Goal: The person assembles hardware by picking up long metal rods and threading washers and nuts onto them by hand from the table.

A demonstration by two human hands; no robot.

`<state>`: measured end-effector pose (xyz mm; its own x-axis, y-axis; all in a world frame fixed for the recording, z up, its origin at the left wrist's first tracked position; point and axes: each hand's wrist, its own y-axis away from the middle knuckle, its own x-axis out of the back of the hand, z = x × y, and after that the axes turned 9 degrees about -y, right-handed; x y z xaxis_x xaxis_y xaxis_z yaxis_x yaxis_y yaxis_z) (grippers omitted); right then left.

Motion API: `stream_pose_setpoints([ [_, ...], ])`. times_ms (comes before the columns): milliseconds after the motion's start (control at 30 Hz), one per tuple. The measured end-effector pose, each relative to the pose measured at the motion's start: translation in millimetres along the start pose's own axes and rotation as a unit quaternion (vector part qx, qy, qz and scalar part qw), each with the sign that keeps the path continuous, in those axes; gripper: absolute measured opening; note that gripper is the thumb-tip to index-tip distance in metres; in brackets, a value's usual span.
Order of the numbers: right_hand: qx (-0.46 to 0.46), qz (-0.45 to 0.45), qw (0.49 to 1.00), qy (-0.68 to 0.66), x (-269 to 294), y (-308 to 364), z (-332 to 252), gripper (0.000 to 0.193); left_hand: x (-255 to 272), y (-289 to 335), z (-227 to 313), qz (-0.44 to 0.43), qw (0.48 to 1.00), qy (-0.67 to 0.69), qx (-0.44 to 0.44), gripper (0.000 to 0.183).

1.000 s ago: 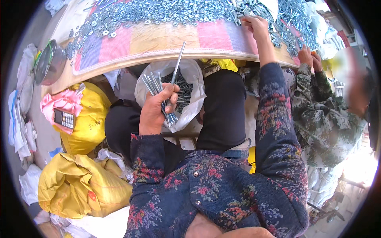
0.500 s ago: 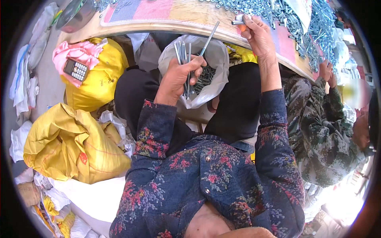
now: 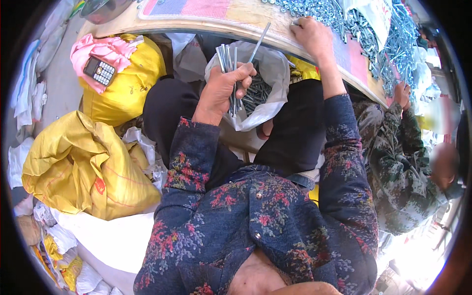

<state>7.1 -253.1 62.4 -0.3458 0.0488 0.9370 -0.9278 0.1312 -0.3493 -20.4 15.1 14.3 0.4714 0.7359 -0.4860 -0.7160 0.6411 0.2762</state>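
My left hand (image 3: 223,91) is closed round a bundle of long silver metal bolts (image 3: 227,59), held roughly upright over an open white bag (image 3: 275,93) between my knees. One more bolt (image 3: 260,42) slants up to the right from between the thumb and fingers. Dark grey metal pieces (image 3: 256,93) lie inside the bag. My right hand (image 3: 314,40) is over the table's near edge, its fingers bent down and pressed together at the tabletop (image 3: 236,18). A bit of grey shows at its fingertips, too small to name.
Nuts, washers and bolts (image 3: 354,34) are heaped on the table's far right. A dark bowl (image 3: 101,11) stands at its left end. Yellow sacks (image 3: 88,167) lie on my left, one bearing a pink cloth (image 3: 118,54) and keypad phone (image 3: 100,70). A co-worker in camouflage (image 3: 393,162) sits at right.
My right hand, which held up a short metal tube with something orange beside it, has moved up onto the table; the tube no longer shows clearly. My left hand keeps its bundle.
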Motion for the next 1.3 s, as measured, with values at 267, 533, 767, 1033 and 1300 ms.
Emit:
stream_pose_setpoints([
  [267,-0.178,-0.091,0.648,-0.735,-7,-7,33,0.018,-11,-5,-1,-0.02,1.0,-0.012,0.009,0.023],
  [533,-0.192,-0.113,0.491,-0.842,-11,22,-21,0.014,-14,-6,1,-0.02,0.999,-0.044,0.015,0.021],
  [767,-0.189,-0.003,0.489,-0.852,-8,1,-22,0.013,0,-4,6,0.016,0.998,-0.05,-0.033,0.02],
  [1033,-0.147,-0.244,0.582,-0.762,-5,24,-83,0.017,13,6,19,0.043,0.995,-0.063,-0.068,0.021],
  [1300,-0.163,-0.058,0.485,-0.857,-5,-1,-55,0.012,15,9,16,0.003,0.996,-0.079,-0.037,0.021],
])
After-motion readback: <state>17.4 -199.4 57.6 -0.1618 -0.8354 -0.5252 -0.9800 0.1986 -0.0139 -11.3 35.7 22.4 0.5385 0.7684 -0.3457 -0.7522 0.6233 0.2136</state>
